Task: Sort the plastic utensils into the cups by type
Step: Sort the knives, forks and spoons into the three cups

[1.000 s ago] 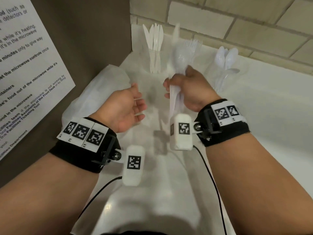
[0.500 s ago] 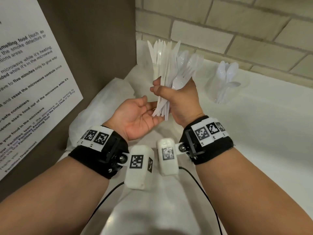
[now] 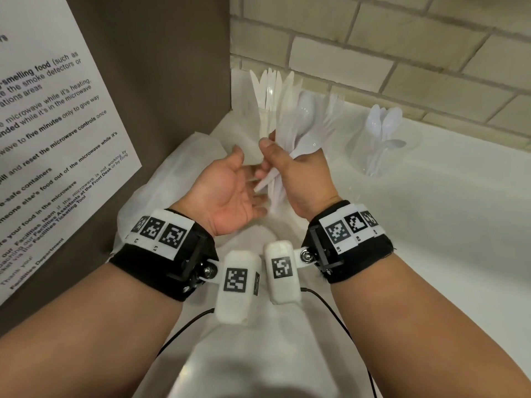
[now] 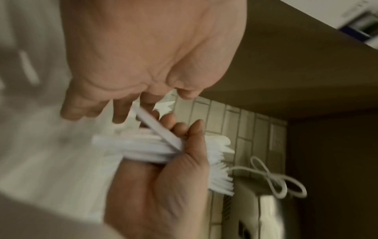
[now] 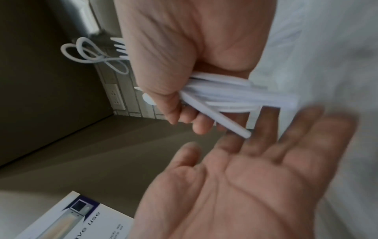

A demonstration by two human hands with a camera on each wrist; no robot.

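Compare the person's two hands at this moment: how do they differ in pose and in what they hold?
The right hand is curled round a bundle of white utensils; the left hand holds nothing. The right hand's fingers are bent, while the left hand's lie straight, palm up, beneath the bundle's handle ends. Both wear black wrist straps with printed markers.

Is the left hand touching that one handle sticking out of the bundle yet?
Cannot tell. The right wrist view shows the loose handle ending at the left hand's fingers, but blur hides any contact or gap.
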